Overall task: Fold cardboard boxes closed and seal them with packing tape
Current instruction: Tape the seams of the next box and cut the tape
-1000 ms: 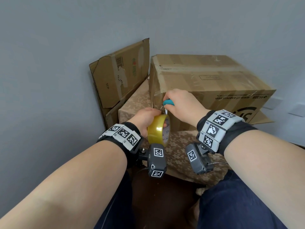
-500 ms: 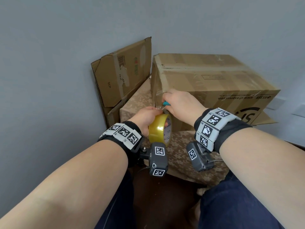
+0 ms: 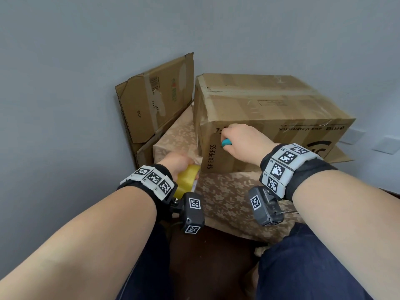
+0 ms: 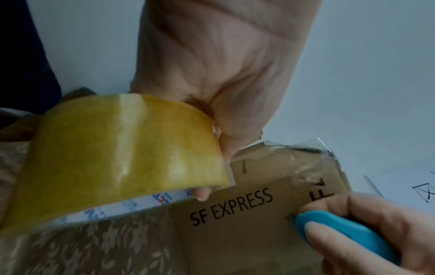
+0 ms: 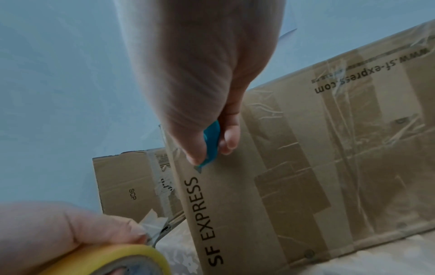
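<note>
A closed brown SF EXPRESS box (image 3: 270, 109) (image 4: 247, 232) (image 5: 306, 167) with tape along its top seam stands on a table with a floral cloth (image 3: 227, 195). My left hand (image 3: 176, 162) (image 4: 223, 74) (image 5: 58, 227) grips a yellow roll of packing tape (image 3: 186, 179) (image 4: 117, 158) (image 5: 110, 260) low at the box's near left corner. My right hand (image 3: 242, 140) (image 5: 200, 83) (image 4: 381, 228) holds a small blue cutter (image 3: 226, 142) (image 4: 348, 236) (image 5: 210, 143) against the box's front face, above the lettering. A loose tape end sticks out at the left fingertips in the right wrist view.
A flattened cardboard box (image 3: 155, 98) (image 5: 127, 186) leans against the grey wall (image 3: 65, 83) left of the table. A cardboard flap (image 3: 339, 153) pokes out under the box at the right. My knees in dark trousers (image 3: 313, 267) are below the table edge.
My left hand has dropped with the tape roll, down and left away from the box corner. My right hand has shifted right onto the front face with the cutter.
</note>
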